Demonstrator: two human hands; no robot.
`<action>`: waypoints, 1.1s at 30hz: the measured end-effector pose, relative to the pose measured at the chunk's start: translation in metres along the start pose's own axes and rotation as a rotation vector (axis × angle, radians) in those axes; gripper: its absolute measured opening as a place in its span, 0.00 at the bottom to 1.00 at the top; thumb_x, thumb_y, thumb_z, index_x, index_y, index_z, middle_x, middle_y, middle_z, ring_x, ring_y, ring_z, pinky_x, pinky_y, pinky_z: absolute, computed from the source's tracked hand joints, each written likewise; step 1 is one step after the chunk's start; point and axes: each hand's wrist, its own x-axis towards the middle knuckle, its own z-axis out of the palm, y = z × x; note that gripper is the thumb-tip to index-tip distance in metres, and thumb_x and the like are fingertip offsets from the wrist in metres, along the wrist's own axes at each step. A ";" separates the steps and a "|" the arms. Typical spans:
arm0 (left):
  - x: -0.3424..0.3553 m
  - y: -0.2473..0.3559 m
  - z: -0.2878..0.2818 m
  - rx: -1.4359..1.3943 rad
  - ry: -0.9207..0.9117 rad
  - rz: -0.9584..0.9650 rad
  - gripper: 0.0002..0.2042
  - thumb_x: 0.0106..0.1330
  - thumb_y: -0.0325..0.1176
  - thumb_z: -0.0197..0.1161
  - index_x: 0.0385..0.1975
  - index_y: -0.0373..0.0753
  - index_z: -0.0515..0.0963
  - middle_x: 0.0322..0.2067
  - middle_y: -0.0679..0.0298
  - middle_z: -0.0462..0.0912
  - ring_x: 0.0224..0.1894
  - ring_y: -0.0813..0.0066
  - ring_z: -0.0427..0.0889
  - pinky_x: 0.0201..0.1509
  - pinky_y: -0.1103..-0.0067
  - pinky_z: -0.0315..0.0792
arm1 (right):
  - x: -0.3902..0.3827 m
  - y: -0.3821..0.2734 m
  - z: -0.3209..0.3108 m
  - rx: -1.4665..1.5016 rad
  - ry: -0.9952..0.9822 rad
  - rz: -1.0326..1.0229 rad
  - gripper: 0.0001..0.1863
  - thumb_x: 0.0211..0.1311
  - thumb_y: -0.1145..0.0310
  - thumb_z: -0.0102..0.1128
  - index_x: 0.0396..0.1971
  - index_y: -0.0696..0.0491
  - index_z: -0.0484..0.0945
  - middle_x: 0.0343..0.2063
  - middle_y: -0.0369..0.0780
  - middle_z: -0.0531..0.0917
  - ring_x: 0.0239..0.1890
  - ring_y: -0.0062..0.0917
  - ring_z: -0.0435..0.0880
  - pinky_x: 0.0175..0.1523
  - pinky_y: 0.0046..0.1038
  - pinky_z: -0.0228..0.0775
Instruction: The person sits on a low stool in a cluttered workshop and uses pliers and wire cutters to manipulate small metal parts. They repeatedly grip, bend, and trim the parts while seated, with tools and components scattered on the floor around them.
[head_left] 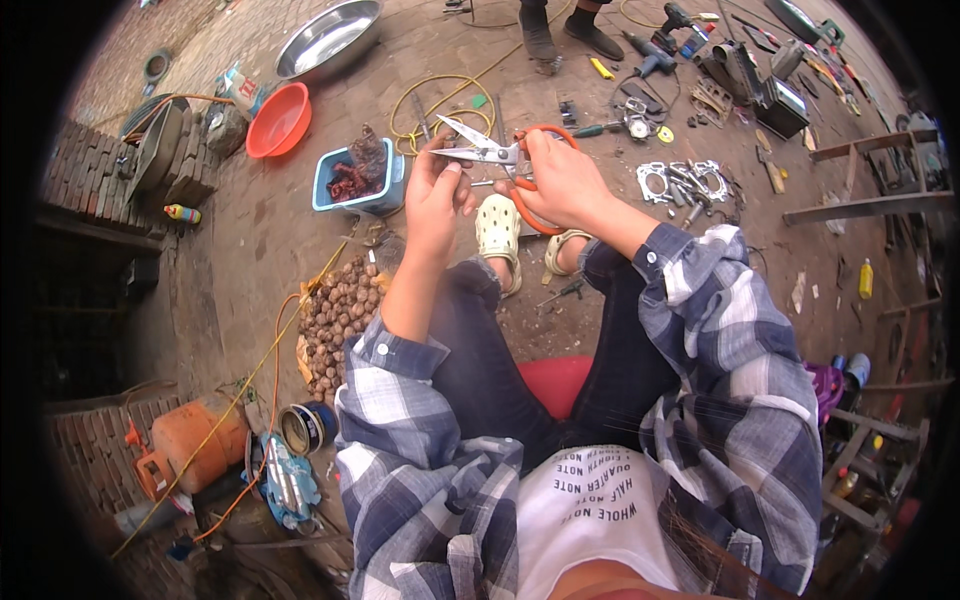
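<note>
Above the person's knees, the right hand (562, 180) grips orange-handled scissors (497, 155), blades open, while the left hand (437, 195) pinches something small at them, with a pile of nuts (338, 315) apparently left and a blue tub (358, 180) part-filled.

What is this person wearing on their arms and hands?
Both arms wear a plaid shirt in blue-grey and white checks, with buttoned cuffs. The left sleeve is pushed up to about the elbow; the right sleeve is pushed partway up the forearm. The left hand and right hand are bare: no gloves, and no rings or watch that I can make out.
</note>
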 end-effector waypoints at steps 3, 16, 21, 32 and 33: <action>0.001 -0.002 -0.001 0.015 0.007 -0.026 0.19 0.69 0.23 0.49 0.59 0.32 0.62 0.36 0.64 0.72 0.26 0.84 0.65 0.25 0.85 0.62 | 0.000 0.002 -0.001 -0.024 0.004 -0.019 0.36 0.51 0.44 0.68 0.43 0.62 0.70 0.35 0.49 0.80 0.42 0.40 0.80 0.45 0.38 0.73; 0.003 -0.011 0.000 0.098 0.022 -0.028 0.13 0.74 0.33 0.50 0.53 0.33 0.66 0.28 0.71 0.68 0.22 0.88 0.60 0.22 0.87 0.55 | 0.000 0.004 -0.001 -0.021 0.061 -0.064 0.33 0.50 0.46 0.69 0.41 0.59 0.70 0.31 0.47 0.81 0.37 0.39 0.82 0.39 0.38 0.74; 0.003 -0.012 -0.002 0.131 0.002 -0.001 0.17 0.75 0.35 0.50 0.59 0.35 0.62 0.27 0.72 0.66 0.22 0.89 0.59 0.22 0.88 0.54 | -0.001 0.001 0.001 -0.051 0.040 -0.044 0.34 0.51 0.44 0.68 0.42 0.60 0.70 0.28 0.47 0.81 0.34 0.40 0.83 0.36 0.38 0.74; 0.006 -0.020 -0.005 0.418 0.052 0.117 0.18 0.75 0.35 0.50 0.59 0.33 0.63 0.28 0.73 0.67 0.23 0.90 0.63 0.22 0.89 0.58 | -0.001 0.002 0.002 -0.041 0.077 -0.081 0.34 0.51 0.44 0.68 0.40 0.60 0.70 0.27 0.48 0.80 0.33 0.40 0.83 0.35 0.38 0.75; 0.006 -0.020 -0.005 0.410 0.058 0.116 0.18 0.74 0.35 0.51 0.58 0.31 0.64 0.30 0.72 0.70 0.25 0.90 0.64 0.24 0.89 0.60 | -0.001 0.002 0.002 -0.042 0.084 -0.084 0.33 0.51 0.44 0.68 0.40 0.60 0.70 0.27 0.48 0.80 0.33 0.40 0.82 0.35 0.38 0.75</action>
